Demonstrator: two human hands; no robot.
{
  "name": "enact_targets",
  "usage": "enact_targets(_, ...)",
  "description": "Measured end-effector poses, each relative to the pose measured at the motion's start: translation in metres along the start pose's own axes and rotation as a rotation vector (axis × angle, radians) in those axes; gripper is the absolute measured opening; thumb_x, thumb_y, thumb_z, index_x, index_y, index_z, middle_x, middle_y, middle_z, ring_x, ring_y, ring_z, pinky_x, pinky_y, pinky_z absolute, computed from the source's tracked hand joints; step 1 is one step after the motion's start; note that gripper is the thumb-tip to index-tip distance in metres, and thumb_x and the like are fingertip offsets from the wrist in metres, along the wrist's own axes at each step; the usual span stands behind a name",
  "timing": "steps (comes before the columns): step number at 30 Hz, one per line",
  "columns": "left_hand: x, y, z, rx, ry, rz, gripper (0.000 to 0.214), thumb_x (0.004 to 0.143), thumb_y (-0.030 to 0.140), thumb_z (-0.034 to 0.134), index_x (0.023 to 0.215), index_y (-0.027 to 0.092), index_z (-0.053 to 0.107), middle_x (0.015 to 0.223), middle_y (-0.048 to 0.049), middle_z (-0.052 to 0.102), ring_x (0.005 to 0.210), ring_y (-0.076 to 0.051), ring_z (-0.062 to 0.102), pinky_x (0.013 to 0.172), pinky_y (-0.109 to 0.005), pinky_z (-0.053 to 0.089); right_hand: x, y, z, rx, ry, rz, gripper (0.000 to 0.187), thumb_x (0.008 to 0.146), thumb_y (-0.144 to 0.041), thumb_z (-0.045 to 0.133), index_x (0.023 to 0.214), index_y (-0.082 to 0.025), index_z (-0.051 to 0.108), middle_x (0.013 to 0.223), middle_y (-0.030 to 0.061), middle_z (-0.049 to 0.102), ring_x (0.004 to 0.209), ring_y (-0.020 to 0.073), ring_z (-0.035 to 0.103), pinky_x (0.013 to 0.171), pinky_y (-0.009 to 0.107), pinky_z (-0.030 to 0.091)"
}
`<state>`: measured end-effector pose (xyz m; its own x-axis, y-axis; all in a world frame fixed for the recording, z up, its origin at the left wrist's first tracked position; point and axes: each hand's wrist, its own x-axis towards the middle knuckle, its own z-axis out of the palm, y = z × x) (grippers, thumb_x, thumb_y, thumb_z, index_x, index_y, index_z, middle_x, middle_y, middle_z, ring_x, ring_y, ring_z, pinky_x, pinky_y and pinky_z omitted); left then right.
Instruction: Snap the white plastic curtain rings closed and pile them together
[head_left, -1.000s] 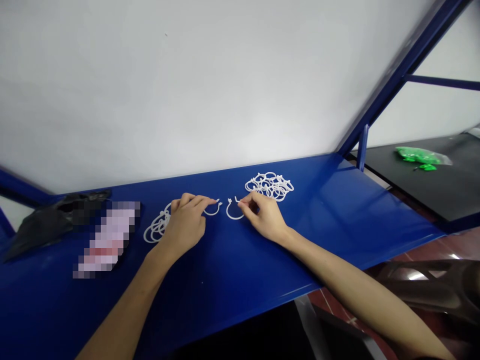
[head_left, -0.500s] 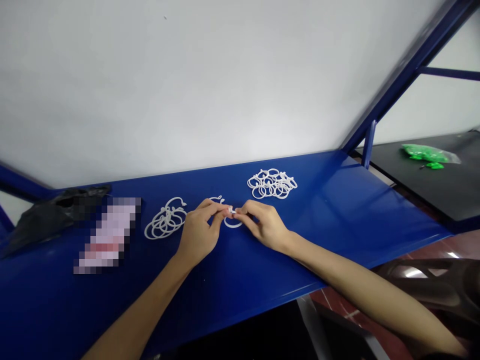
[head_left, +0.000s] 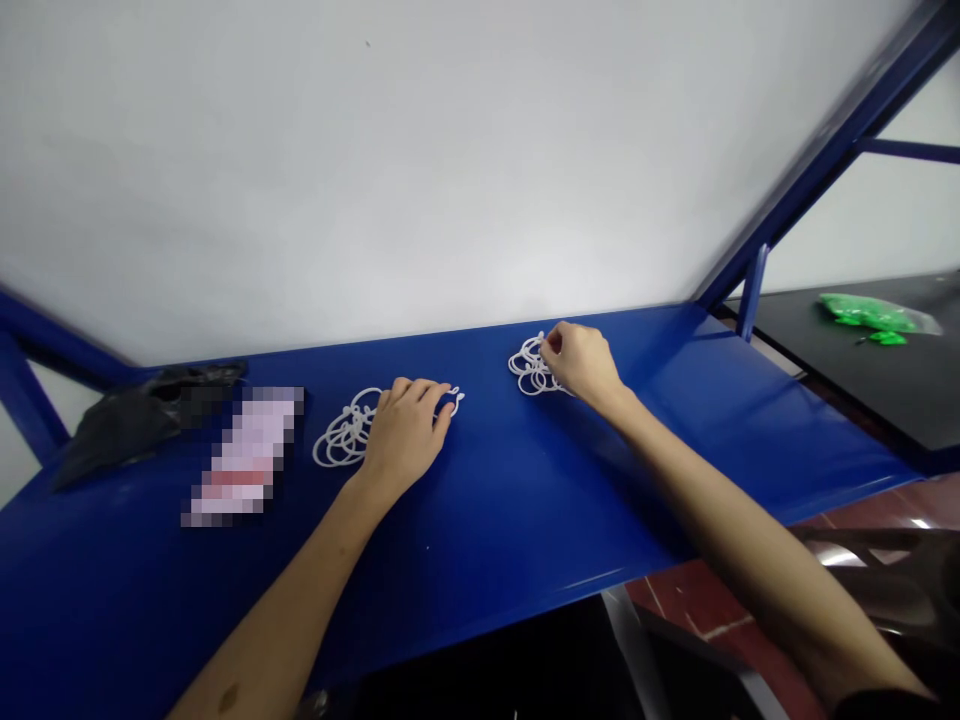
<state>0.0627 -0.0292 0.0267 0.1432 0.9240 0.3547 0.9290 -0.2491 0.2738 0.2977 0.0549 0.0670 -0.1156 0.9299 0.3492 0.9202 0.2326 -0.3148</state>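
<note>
Two heaps of thin white plastic rings lie on a blue metal shelf (head_left: pixel 525 500). My left hand (head_left: pixel 405 435) rests on the shelf beside the left heap of rings (head_left: pixel 343 438), its fingers curled over a white ring (head_left: pixel 454 399) whose end pokes out past the fingertips. My right hand (head_left: pixel 581 362) is stretched to the right heap of rings (head_left: pixel 529 368), fingers bent and pinching at the rings on its near side. Which ring it has hold of is hidden by the fingers.
A black bag (head_left: pixel 142 415) and a blurred pinkish packet (head_left: pixel 244 455) lie at the shelf's left. A white wall stands behind. A blue frame post (head_left: pixel 750 280) separates a dark shelf (head_left: pixel 862 380) carrying a green bag (head_left: pixel 870 315) on the right.
The hands, which met over one ring in the middle, have parted. My left hand slid left with the ring. My right hand reached back to the right heap.
</note>
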Motion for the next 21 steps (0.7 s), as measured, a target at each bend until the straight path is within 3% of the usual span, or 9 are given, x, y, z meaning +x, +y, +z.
enact_targets(2,0.001,-0.004,0.002,0.027,-0.038,-0.008,0.030,0.096,0.028,0.049,0.116,0.019,0.069,0.117,-0.0119,0.070,0.108,-0.033,0.054,0.093,-0.047,0.042,0.018,0.010,0.007,-0.088,-0.050,0.104,0.017,0.091,-0.027,0.057,0.086,-0.016,0.070,0.087,0.0156,0.072,0.084,0.0289,0.069,0.076,0.038,0.049)
enact_targets(5,0.000,-0.005,0.004,0.058,-0.054,-0.011,0.029,0.096,0.029,0.049,0.113,0.019,0.071,0.115,-0.0124,0.070,0.108,-0.033,0.054,0.091,-0.048,0.042,0.035,0.014,0.021,-0.175,-0.089,0.151,0.024,0.092,-0.029,0.055,0.096,-0.013,0.072,0.093,0.0204,0.073,0.088,0.0304,0.070,0.077,0.039,0.050)
enact_targets(9,-0.001,-0.003,0.003,0.141,-0.055,0.003,0.030,0.097,0.031,0.048,0.109,0.018,0.072,0.112,-0.0116,0.069,0.107,-0.032,0.054,0.089,-0.046,0.042,0.041,0.001,0.030,-0.249,-0.141,0.168,0.029,0.091,-0.028,0.053,0.099,-0.009,0.073,0.096,0.0224,0.073,0.091,0.0315,0.071,0.077,0.037,0.051)
enact_targets(13,-0.002,-0.002,0.001,0.159,-0.046,0.021,0.028,0.097,0.036,0.051,0.102,0.021,0.074,0.108,-0.0100,0.070,0.104,-0.030,0.053,0.087,-0.044,0.042,0.041,-0.013,0.024,-0.298,-0.181,0.192,0.027,0.089,-0.025,0.054,0.101,-0.008,0.073,0.101,0.0229,0.071,0.096,0.0327,0.070,0.077,0.037,0.051)
enact_targets(17,-0.003,-0.001,0.002,0.143,-0.034,0.039,0.027,0.094,0.042,0.057,0.099,0.022,0.075,0.104,-0.0102,0.069,0.103,-0.030,0.053,0.087,-0.045,0.041,0.036,-0.014,0.015,-0.338,-0.113,0.147,0.028,0.091,-0.023,0.051,0.103,-0.009,0.071,0.107,0.0224,0.069,0.093,0.0325,0.070,0.074,0.038,0.052)
enact_targets(21,-0.003,0.001,0.003,0.091,-0.037,0.068,0.016,0.092,0.031,0.061,0.093,0.023,0.074,0.101,-0.0087,0.069,0.100,-0.029,0.054,0.085,-0.044,0.040,0.016,-0.010,0.014,-0.267,-0.017,0.025,0.027,0.094,-0.029,0.051,0.102,-0.012,0.069,0.110,0.0198,0.067,0.090,0.0302,0.068,0.071,0.038,0.051)
